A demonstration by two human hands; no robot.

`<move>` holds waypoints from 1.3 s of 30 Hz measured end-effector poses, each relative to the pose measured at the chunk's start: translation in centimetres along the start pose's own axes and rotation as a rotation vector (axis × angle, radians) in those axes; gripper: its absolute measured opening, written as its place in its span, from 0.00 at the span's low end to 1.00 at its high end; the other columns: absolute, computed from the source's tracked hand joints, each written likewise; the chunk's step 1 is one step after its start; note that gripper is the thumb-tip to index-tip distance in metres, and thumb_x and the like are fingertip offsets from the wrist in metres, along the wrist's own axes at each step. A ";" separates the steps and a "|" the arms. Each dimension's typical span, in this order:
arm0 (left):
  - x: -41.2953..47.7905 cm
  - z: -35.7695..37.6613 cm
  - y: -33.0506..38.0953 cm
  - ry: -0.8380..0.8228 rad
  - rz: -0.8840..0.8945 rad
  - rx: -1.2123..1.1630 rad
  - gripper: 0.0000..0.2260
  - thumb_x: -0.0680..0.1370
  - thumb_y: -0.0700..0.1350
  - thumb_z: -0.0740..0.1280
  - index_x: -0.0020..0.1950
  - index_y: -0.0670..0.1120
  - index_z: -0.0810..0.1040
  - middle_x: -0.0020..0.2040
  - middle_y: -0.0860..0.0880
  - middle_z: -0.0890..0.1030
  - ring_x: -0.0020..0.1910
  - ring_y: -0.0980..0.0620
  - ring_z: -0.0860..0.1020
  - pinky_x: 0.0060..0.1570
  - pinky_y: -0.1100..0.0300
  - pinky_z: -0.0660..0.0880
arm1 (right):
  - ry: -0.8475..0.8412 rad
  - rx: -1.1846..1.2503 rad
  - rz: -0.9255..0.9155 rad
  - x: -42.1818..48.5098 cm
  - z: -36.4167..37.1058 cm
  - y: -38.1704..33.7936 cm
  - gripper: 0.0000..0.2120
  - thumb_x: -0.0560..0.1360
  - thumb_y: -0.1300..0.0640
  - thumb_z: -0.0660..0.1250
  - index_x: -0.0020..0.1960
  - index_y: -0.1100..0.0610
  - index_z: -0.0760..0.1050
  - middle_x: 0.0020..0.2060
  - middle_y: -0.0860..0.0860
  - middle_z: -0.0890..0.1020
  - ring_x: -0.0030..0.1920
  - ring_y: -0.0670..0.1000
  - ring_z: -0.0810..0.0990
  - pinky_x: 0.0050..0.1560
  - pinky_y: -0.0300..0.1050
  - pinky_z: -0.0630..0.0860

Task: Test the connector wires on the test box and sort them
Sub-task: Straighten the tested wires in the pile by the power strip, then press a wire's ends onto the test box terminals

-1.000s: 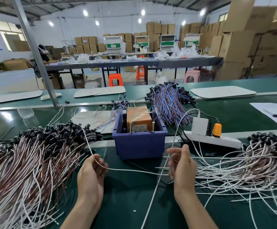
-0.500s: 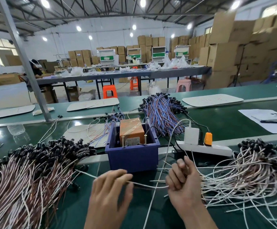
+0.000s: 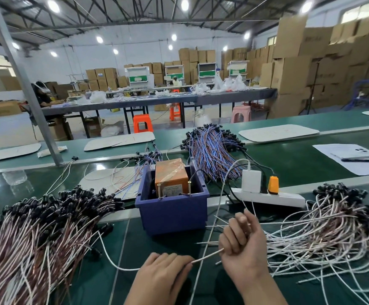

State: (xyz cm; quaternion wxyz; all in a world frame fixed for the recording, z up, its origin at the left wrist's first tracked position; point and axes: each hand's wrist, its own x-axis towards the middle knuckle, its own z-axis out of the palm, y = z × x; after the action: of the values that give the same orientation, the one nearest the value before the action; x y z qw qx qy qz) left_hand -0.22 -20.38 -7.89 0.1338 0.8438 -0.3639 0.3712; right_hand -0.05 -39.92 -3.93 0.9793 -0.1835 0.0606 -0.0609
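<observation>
The orange test box point(image 3: 171, 175) sits in a blue bin point(image 3: 174, 211) at the centre of the green bench, with two brass pins on its front. My left hand point(image 3: 163, 275) pinches one white connector wire point(image 3: 205, 257) that trails left toward a big pile of white and brown wires point(image 3: 36, 238). My right hand point(image 3: 243, 243) is curled round the same wire's other stretch, just right of the bin's front. A second pile of white wires point(image 3: 324, 234) lies to the right.
A white power strip point(image 3: 267, 197) with a white adapter and an orange plug lies right of the bin. A bundle of blue and brown wires point(image 3: 212, 148) lies behind it. Papers point(image 3: 355, 157) and a pen sit far right. A metal post point(image 3: 25, 84) rises at the left.
Both hands have drawn nearer to me and closer together along the white wire. My head has tilted up, showing more of the roof.
</observation>
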 end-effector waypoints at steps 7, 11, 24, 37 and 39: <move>0.1 -1.2 0.2 0.017 -0.173 -0.008 0.27 0.85 0.56 0.49 0.43 0.53 0.86 0.36 0.61 0.83 0.30 0.61 0.80 0.27 0.67 0.75 | 0.059 -0.030 -0.151 0.6 -1.0 -1.9 0.18 0.80 0.49 0.60 0.32 0.53 0.72 0.22 0.47 0.59 0.23 0.46 0.50 0.18 0.40 0.54; -0.1 -1.9 0.8 -0.009 -0.344 -0.119 0.15 0.79 0.55 0.60 0.45 0.54 0.86 0.34 0.62 0.81 0.29 0.62 0.78 0.30 0.68 0.74 | 0.224 -0.587 -0.554 0.2 -0.5 -0.7 0.19 0.83 0.48 0.56 0.39 0.52 0.76 0.28 0.49 0.72 0.26 0.48 0.68 0.29 0.43 0.68; 8.2 0.0 3.7 0.054 -0.627 -0.685 0.09 0.81 0.47 0.65 0.48 0.61 0.82 0.33 0.52 0.81 0.29 0.56 0.77 0.32 0.67 0.73 | 0.150 -1.421 -1.359 -1.4 -0.2 2.3 0.20 0.85 0.49 0.49 0.73 0.55 0.63 0.74 0.56 0.64 0.78 0.55 0.59 0.77 0.64 0.54; 16.1 4.2 8.3 -0.273 -0.525 -1.040 0.09 0.83 0.45 0.61 0.59 0.51 0.80 0.52 0.55 0.85 0.53 0.57 0.82 0.52 0.64 0.77 | 0.276 -1.336 -1.239 0.1 -2.0 -0.7 0.23 0.81 0.54 0.51 0.76 0.53 0.60 0.74 0.53 0.68 0.76 0.54 0.65 0.68 0.69 0.69; 13.7 3.1 6.8 -0.201 -0.577 -0.981 0.10 0.83 0.43 0.61 0.57 0.52 0.81 0.50 0.56 0.85 0.51 0.56 0.83 0.49 0.67 0.77 | 0.180 -1.394 -1.174 0.1 -1.7 -0.2 0.21 0.81 0.54 0.53 0.74 0.50 0.62 0.72 0.50 0.69 0.74 0.52 0.67 0.68 0.63 0.70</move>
State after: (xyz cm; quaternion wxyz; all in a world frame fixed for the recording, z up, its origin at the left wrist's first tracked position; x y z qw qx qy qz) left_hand 2.87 -33.70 -0.38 0.5698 0.7793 -0.2596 0.0255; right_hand -0.23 -40.69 -5.48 0.4500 -0.7290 0.0566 -0.5127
